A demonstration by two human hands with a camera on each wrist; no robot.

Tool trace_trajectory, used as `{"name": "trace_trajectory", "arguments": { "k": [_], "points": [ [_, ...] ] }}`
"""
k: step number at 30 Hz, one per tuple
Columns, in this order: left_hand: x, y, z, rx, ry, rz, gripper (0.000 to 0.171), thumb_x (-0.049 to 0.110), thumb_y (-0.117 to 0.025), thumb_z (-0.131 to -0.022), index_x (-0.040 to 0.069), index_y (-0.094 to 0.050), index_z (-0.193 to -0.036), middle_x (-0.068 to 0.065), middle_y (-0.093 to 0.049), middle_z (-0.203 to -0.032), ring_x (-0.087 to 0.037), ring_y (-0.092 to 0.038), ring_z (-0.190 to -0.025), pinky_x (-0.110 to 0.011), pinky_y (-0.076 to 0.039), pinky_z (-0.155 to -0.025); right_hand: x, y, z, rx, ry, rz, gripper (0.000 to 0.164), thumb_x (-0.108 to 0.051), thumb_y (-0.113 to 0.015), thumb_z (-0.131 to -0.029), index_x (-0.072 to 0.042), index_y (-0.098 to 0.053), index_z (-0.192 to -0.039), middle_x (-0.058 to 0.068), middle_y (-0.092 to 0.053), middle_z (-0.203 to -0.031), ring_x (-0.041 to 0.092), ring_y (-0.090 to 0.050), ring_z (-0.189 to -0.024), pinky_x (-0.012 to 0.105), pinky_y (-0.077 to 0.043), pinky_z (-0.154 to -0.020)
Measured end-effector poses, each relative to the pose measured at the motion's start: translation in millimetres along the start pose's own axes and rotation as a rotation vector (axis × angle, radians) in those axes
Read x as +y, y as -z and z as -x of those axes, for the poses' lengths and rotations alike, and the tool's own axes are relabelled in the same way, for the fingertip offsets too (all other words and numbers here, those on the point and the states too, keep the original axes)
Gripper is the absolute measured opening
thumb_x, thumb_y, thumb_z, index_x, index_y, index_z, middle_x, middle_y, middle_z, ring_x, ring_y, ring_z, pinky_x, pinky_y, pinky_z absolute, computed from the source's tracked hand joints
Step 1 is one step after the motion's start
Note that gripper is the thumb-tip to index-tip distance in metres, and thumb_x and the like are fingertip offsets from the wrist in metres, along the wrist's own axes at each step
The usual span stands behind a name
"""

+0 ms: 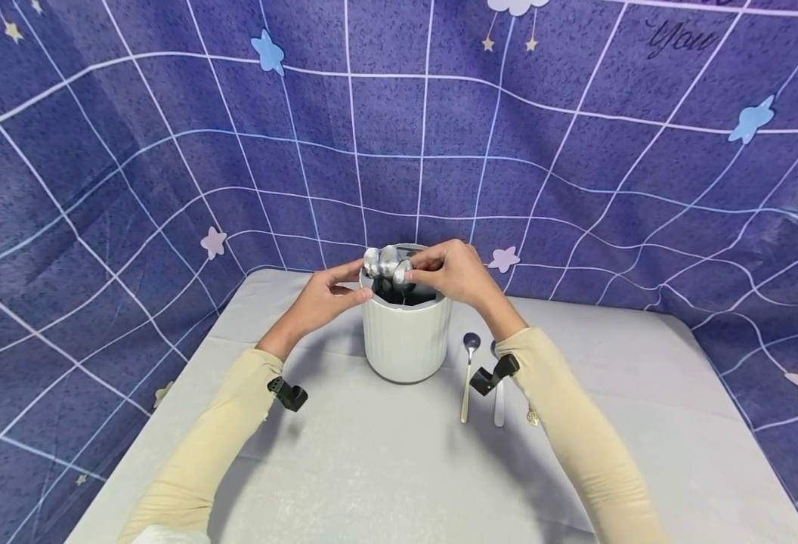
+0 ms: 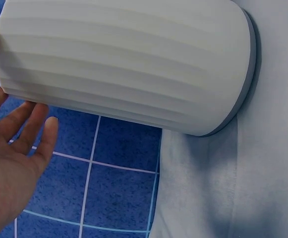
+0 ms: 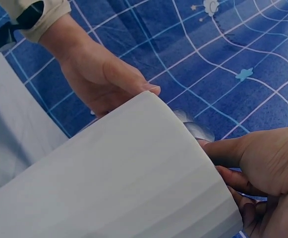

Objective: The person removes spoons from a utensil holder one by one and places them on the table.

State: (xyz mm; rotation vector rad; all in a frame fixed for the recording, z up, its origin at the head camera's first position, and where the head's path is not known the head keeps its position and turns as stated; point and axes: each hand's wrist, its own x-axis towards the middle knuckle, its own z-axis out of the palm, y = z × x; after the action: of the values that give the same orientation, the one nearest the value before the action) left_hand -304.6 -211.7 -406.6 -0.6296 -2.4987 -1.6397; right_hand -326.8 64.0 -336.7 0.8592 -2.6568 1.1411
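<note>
A white ribbed utensil holder [image 1: 406, 340] stands upright on the table. Several metal spoons lean in it, with bowls [image 1: 388, 261] showing above the rim and handles hidden inside. My right hand [image 1: 459, 273] is over the holder's right rim, its thumb and fingers pinching a spoon [image 1: 402, 276] near the bowl. At the opposite side my left hand [image 1: 324, 300] touches the rim with thumb and fingers extended. In the left wrist view, the left hand [image 2: 12, 153] has its fingers loosely spread beside the holder's wall [image 2: 124, 59].
To the right of the holder lie a spoon with a gold handle [image 1: 467, 385] and a spoon with a white handle [image 1: 499, 404], partly under my right forearm. A pale cloth covers the table [image 1: 344, 468]. Behind hangs a blue patterned curtain [image 1: 385, 181].
</note>
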Motion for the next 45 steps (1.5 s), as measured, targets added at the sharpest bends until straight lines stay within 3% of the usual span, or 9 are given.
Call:
{"name": "trace_trajectory", "arguments": {
  "k": [23,29,36,45],
  "points": [
    [-1.4,-1.4,-0.6,0.0,-0.006,0.01,0.063,0.025,-0.074,-0.096,0.013,-0.05,-0.152,-0.016,-0.06,-0.143,-0.03,-0.055,-0.132,-0.048,-0.052,-0.104,8,-1,-1,-0.116,0.172,-0.135,0.02,-0.02,-0.082,-0.089,-0.01,-0.078,-0.106,0.0,-0.078,-0.09,0.013,-0.072,-0.086,0.034,-0.056,-0.081],
    [-2.6,-0.7,-0.9,-0.005,0.002,0.016,0.063,0.023,-0.073,-0.096,0.012,-0.049,-0.153,-0.017,-0.058,-0.145,-0.032,-0.054,-0.133,-0.05,-0.051,-0.105,8,0,-4,-0.165,0.236,-0.23,0.021,-0.015,-0.081,-0.089,-0.007,-0.077,-0.108,0.001,-0.078,-0.091,0.015,-0.073,-0.086,0.032,-0.057,-0.084],
    [-0.1,-0.8,-1.2,-0.007,-0.014,0.007,0.062,0.024,-0.074,-0.096,0.013,-0.05,-0.152,-0.016,-0.059,-0.144,-0.03,-0.056,-0.131,-0.047,-0.053,-0.103,3,3,-8,-0.183,0.276,-0.349,0.018,-0.008,-0.08,-0.089,-0.004,-0.076,-0.106,0.006,-0.077,-0.088,0.018,-0.071,-0.082,0.03,-0.056,-0.075],
    [1.4,0.0,-0.4,-0.004,-0.005,0.004,0.061,0.023,-0.074,-0.096,0.013,-0.051,-0.152,-0.016,-0.06,-0.143,-0.03,-0.056,-0.131,-0.047,-0.053,-0.102,-12,15,-11,-0.162,0.294,-0.38,0.017,-0.007,-0.078,-0.091,-0.002,-0.076,-0.107,0.007,-0.076,-0.086,0.017,-0.067,-0.075,0.028,-0.052,-0.066]
  ]
}}
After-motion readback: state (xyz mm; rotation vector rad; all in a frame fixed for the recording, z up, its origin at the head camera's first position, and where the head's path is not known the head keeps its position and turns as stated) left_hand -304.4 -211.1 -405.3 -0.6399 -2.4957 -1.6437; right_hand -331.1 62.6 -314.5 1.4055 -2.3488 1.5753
